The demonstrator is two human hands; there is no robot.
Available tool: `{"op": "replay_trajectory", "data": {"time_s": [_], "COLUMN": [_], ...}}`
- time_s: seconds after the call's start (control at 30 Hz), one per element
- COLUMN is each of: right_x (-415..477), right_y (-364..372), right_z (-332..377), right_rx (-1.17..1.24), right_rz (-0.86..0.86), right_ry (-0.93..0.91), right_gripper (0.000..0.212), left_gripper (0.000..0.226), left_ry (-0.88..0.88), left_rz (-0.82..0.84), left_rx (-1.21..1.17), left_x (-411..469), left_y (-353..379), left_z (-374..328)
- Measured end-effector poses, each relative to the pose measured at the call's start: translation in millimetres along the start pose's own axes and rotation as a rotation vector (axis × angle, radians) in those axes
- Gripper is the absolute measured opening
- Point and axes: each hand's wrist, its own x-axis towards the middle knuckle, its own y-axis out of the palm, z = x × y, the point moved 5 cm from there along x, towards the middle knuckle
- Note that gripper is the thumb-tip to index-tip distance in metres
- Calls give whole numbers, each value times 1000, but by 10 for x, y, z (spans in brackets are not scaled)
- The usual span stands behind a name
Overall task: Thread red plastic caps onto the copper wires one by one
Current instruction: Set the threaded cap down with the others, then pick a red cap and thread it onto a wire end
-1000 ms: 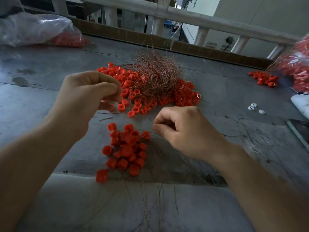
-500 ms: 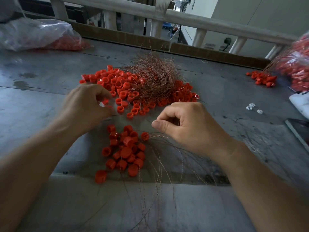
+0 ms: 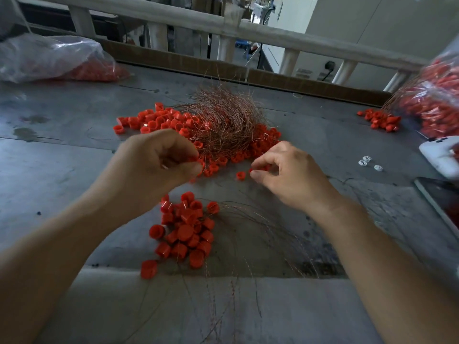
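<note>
A tangled bundle of copper wires (image 3: pixel 223 122) lies mid-table on a heap of loose red caps (image 3: pixel 159 120). Nearer me sits a pile of red caps on wires (image 3: pixel 186 232), their copper strands trailing right and toward the table's front edge. My left hand (image 3: pixel 159 162) is at the heap's near edge, fingers curled, with a red cap (image 3: pixel 195 159) pinched between fingertip and thumb. My right hand (image 3: pixel 285 175) is to its right, thumb and forefinger closing on a small red cap (image 3: pixel 251 170). One loose cap (image 3: pixel 240 175) lies between the hands.
A clear bag of red caps (image 3: pixel 57 58) lies back left, and another bag (image 3: pixel 437 103) at the right edge, with a small cap pile (image 3: pixel 380 120) beside it. White bits (image 3: pixel 367 162), a white device (image 3: pixel 439 155) and a dark flat panel (image 3: pixel 439 202) are on the right.
Both hands moved forward from the near pile to the loose cap heap. My right hand opened from its fist over the trailing wires and now pinches a cap.
</note>
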Motion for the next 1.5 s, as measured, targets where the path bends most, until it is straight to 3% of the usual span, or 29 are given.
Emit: {"op": "replay_trajectory", "data": {"time_s": [0.17, 0.33, 0.57, 0.77, 0.93, 1.03, 1.13, 1.33, 1.5], "right_x": [25, 38, -1, -4, 7, -61, -181, -377, -442], "right_y": [-1, 40, -43, 11, -10, -176, -309, -254, -203], "right_z": [-22, 34, 76, 76, 44, 110, 231, 580, 680], "right_rx": [54, 125, 185, 182, 217, 267, 301, 334, 400], "right_rz": [-123, -103, -214, -155, -243, -440, -549, -455, -379], "right_ry": [11, -30, -25, -30, -49, -143, -271, -537, -635], "right_gripper": [34, 45, 37, 40, 31, 16, 15, 11, 12], "left_gripper": [13, 12, 13, 17, 16, 17, 14, 12, 22], "left_ry": [92, 107, 135, 143, 137, 133, 161, 329, 394], "left_rz": [78, 88, 109, 127, 127, 125, 126, 180, 275], "left_rx": [20, 17, 25, 22, 22, 16, 13, 52, 70], "left_x": [-56, -57, -71, -76, -83, -83, -93, -148, -191], "left_y": [110, 107, 134, 150, 146, 149, 148, 226, 287], "left_z": [-83, -84, -91, -82, -82, -92, -126, -248, -298]}}
